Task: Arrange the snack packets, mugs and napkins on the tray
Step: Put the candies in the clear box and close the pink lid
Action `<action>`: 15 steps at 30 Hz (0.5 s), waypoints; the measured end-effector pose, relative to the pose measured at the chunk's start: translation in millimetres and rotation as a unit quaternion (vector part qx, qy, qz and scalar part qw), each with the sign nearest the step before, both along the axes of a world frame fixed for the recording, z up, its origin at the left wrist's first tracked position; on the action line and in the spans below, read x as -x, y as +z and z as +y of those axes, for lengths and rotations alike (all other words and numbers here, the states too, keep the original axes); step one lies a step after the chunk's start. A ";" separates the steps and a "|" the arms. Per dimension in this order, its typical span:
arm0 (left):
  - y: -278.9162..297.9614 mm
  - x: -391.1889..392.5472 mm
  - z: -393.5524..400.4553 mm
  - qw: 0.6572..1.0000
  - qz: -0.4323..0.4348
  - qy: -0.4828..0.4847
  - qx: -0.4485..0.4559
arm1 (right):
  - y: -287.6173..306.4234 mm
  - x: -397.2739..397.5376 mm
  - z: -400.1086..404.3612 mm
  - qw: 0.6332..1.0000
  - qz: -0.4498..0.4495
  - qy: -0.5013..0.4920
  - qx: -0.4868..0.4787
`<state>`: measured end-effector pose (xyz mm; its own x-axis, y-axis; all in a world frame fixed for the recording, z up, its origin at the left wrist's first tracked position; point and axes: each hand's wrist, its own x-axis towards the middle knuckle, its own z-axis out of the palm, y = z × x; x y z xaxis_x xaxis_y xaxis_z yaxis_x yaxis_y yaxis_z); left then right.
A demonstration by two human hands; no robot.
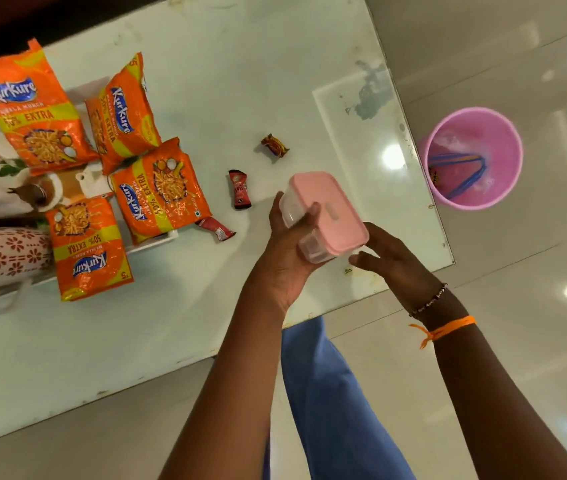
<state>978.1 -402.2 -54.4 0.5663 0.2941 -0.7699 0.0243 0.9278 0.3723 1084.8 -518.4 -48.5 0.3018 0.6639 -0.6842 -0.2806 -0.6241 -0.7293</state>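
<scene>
Several orange Kurkure snack packets lie on and around a white tray at the left of the table. A white mug with red flowers lies at the tray's near left, and a second mug sits among the packets. My left hand grips a clear plastic box with a pink lid above the table's right part. My right hand is beside the box's near end, fingers apart and touching its corner. Three small sweet wrappers lie loose: red ones and a brown one.
The white marble table ends just right of my hands, with glossy floor tiles beyond. A pink bucket with a blue handle inside stands on the floor to the right. My blue trouser leg is below the table edge.
</scene>
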 end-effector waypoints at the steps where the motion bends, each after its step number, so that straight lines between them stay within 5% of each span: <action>1: 1.2 -3.4 1.6 0.999 0.020 -0.019 -0.031 | 1.1 -1.9 3.0 1.000 0.013 -0.022 -0.004; 4: 0.6 -7.9 2.1 0.982 0.090 -0.090 -0.137 | 5.2 -2.4 16.9 0.993 0.091 -0.071 -0.011; 7: -2.1 -5.2 0.4 0.962 0.157 -0.126 -0.182 | 2.2 7.5 27.7 0.999 0.015 -0.003 0.029; 15: -8.7 19.7 -0.4 0.969 0.121 -0.109 -0.185 | -5.9 27.5 30.5 1.000 0.006 -0.018 0.025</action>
